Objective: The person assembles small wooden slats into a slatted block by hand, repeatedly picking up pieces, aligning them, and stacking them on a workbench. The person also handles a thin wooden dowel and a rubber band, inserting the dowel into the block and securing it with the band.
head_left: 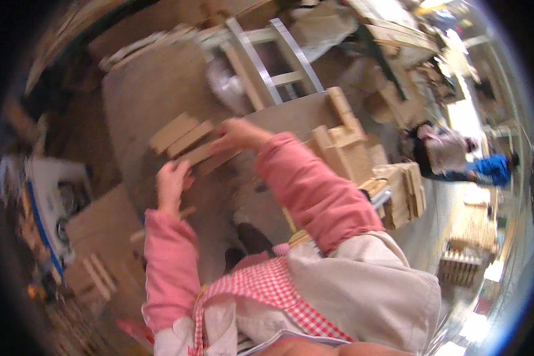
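A short flat wooden strip (194,155) lies between my two hands near the edge of a brown work surface (142,89). My left hand (173,181) is closed at its near-left end. At the other end, my right hand (236,135) pinches it, fingers bent downward. Just beyond are more pale wooden strips (175,133), side by side on the surface. Another strip (221,161) shows under my right hand; whether I touch it is unclear. Motion blur softens the fingertips.
Stacked wooden blocks (341,151) stand to my right. A silver ladder-like metal frame (283,77) is beyond the surface. On the left is a white machine with a blue edge (44,213). Two people (442,148) are farther off at right. Wood pieces (101,276) lie lower left.
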Available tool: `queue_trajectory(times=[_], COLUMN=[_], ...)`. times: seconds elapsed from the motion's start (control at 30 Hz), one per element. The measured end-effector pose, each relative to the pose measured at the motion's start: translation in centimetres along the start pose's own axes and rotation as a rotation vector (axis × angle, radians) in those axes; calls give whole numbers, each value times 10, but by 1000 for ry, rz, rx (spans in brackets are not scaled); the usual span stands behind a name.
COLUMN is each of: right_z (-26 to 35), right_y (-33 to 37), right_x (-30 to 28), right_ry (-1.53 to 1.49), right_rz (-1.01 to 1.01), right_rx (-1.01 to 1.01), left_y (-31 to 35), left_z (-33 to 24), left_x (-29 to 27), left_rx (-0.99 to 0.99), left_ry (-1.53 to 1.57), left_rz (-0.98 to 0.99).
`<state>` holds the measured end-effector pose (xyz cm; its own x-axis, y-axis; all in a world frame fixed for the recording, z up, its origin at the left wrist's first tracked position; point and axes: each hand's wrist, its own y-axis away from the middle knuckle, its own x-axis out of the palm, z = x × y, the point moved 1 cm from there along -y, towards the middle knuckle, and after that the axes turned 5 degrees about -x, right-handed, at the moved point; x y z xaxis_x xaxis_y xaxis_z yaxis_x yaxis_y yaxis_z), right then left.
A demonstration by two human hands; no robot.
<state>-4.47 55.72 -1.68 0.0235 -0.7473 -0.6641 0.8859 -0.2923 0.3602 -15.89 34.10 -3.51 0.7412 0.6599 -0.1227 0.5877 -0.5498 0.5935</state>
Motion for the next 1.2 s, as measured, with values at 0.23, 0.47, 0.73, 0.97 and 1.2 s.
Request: queue_trajectory(times=[0.23,0.47,0.73,0.97,1.2], right_z=[3,31,103,115,137], right_y=[7,23,13,13,28], right_x=[-5,2,72,110,102], right_ry=[-140,33,338,422,-306], right_rz=[79,64,-75,-127,110], right_rx=[-43,-269,-631,-658,-639], left_y=[10,27,56,50,104], left_z=[2,-1,37,56,36], left_x=[0,-11,-96,-99,-103], left_rx=[30,113,696,778,613], left_ry=[100,-21,-695,-814,-20], left_rz=[-9,53,-459,-561,-273])
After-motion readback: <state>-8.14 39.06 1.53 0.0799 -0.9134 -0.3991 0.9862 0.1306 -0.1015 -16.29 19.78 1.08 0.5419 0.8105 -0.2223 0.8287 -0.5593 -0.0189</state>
